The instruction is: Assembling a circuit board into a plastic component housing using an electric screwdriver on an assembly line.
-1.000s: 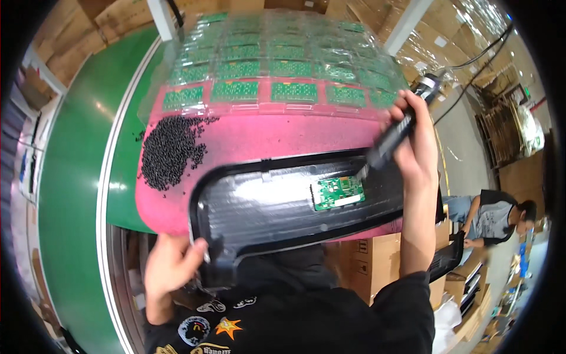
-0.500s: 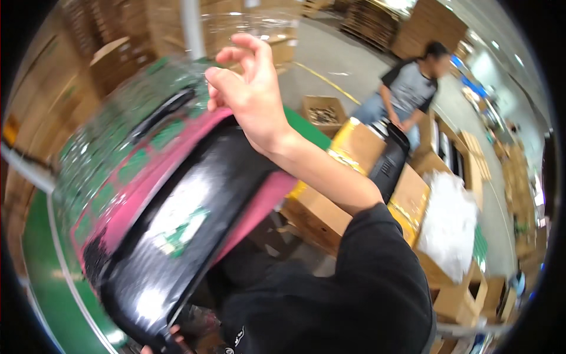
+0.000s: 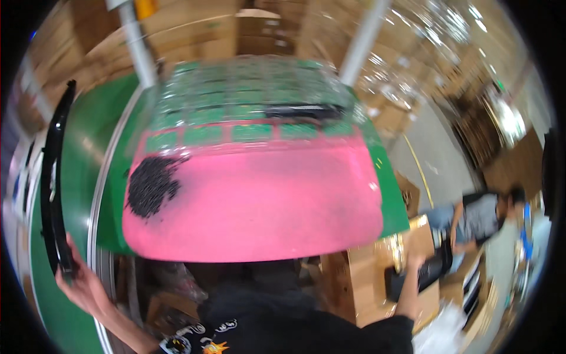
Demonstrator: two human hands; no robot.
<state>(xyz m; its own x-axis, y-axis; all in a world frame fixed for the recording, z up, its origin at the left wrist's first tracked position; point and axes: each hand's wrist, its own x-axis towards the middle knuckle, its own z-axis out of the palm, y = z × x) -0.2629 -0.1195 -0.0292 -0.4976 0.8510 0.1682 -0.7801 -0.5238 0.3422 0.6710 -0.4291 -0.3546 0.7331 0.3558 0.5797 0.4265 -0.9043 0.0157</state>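
My left hand (image 3: 84,284) grips the lower end of a long black plastic panel (image 3: 52,177). The panel stands on edge at the far left, over the green belt (image 3: 88,141). My right hand (image 3: 413,261) reaches down on the right to a black part (image 3: 425,272) among cardboard boxes (image 3: 359,277). It is blurred, so its grip is unclear. In front of me lies a pink mat (image 3: 265,194) with a heap of small black screws (image 3: 151,186) on its left side. A black power screwdriver (image 3: 303,111) lies on the green circuit boards (image 3: 236,109) behind the mat.
The circuit boards sit in rows under clear plastic at the back of the bench. Stacked cartons fill the background. Another person (image 3: 477,215) in a grey top crouches on the floor at the right, near more boxes.
The black panel has left the pink mat and is now held upright at the left. The screwdriver has gone from my right hand onto the boards, and that hand has dropped to the boxes.
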